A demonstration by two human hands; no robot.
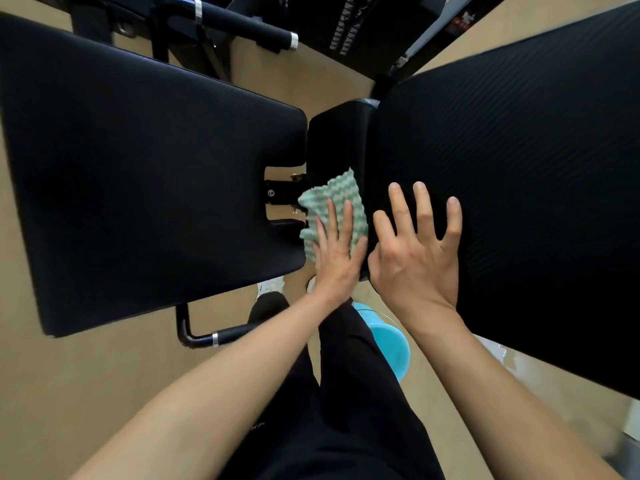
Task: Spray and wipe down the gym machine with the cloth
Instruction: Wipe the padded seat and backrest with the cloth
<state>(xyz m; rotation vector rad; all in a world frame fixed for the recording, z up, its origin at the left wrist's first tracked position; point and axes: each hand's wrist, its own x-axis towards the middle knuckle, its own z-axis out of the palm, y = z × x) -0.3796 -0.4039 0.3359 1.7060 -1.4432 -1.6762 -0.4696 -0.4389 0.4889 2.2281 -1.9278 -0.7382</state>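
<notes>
A green-and-white wavy cloth [332, 206] lies on the narrow black middle pad [339, 140] of the gym machine, between a large black pad on the left [138, 174] and a large black pad on the right [519, 188]. My left hand [337, 254] presses flat on the cloth with straight fingers. My right hand [415, 247] rests flat with spread fingers on the near edge of the right pad, just beside the cloth. No spray bottle is in view.
A turquoise bucket [391, 344] stands on the tan floor by my legs. A black foot bar with a chrome ring [214, 337] juts out under the left pad. Black frame bars and a padded roller [242, 26] cross the top.
</notes>
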